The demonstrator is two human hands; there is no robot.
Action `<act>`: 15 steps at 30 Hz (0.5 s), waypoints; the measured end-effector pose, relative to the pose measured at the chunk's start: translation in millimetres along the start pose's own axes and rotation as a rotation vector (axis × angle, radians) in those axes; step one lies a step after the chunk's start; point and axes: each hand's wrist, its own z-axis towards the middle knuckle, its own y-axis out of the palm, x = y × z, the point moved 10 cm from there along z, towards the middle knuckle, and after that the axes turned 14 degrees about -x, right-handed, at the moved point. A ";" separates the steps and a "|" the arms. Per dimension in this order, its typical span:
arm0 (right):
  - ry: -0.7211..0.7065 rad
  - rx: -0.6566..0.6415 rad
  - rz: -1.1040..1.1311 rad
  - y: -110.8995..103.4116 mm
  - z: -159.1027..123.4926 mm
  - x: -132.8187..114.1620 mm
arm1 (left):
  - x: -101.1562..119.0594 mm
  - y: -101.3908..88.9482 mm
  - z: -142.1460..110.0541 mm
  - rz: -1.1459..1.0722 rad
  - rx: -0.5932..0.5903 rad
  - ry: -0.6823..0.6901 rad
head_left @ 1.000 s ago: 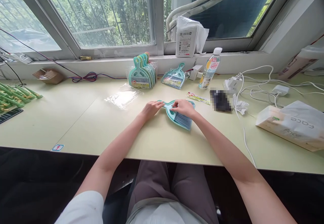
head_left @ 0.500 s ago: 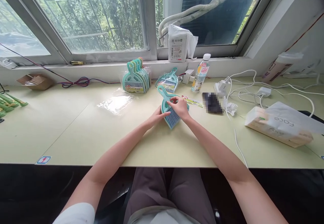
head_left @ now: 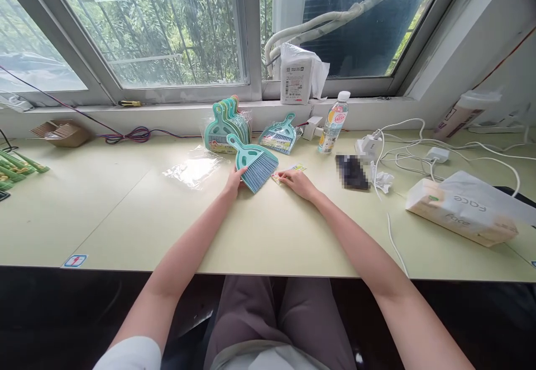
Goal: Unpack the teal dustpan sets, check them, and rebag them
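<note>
A teal dustpan and brush set [head_left: 260, 170] is tilted over the table, its handle pointing up and left and its blue bristles facing me. My left hand [head_left: 235, 181] grips it by the lower left edge. To its right, my right hand [head_left: 296, 182] pinches the near end of a printed paper label strip [head_left: 298, 167], which is partly hidden behind the fingers. A clear plastic bag [head_left: 193, 170] lies flat left of my left hand. Behind stand several packaged dustpan sets [head_left: 226, 130] in a row, and one more wrapped set [head_left: 280, 135] leans beside them.
A drink bottle [head_left: 333, 123], a blurred dark phone [head_left: 352, 171] and crumpled tissue [head_left: 382, 179] stand to the right. White cables [head_left: 402, 152] and a tissue pack [head_left: 460, 211] lie farther right. At the far left are an open cardboard box [head_left: 62, 134] and green-wrapped items [head_left: 20, 168].
My left hand has moved left with the dustpan set, turning its bristles rightward. My right hand has left the set and now holds the label strip, which has shifted left.
</note>
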 end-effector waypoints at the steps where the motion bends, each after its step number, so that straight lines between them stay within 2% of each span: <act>1: -0.048 0.006 -0.013 2.4 1.1 -9.2 | -0.4 -3.4 0.6 -0.019 0.019 0.003; 2: -0.044 0.038 -0.048 2.5 1.6 -12.7 | -0.9 -6.0 0.9 -0.039 0.035 0.005; 4: 0.081 0.108 -0.131 0.8 1.9 -4.3 | -1.8 -8.8 0.8 -0.073 0.052 0.004; 7: 0.284 0.068 -0.159 7.1 2.3 22.3 | -1.7 -9.4 0.0 -0.083 0.061 0.002; 10: 0.265 0.052 -0.093 7.1 3.5 31.5 | 0.6 -6.6 -0.8 -0.054 0.044 0.014; 13: 0.190 0.144 0.121 -7.8 1.8 33.0 | 1.6 -2.2 -2.5 -0.038 0.018 0.022; 15: 0.204 0.248 0.352 -22.2 -3.3 39.4 | 0.2 2.6 -4.1 -0.055 -0.008 0.017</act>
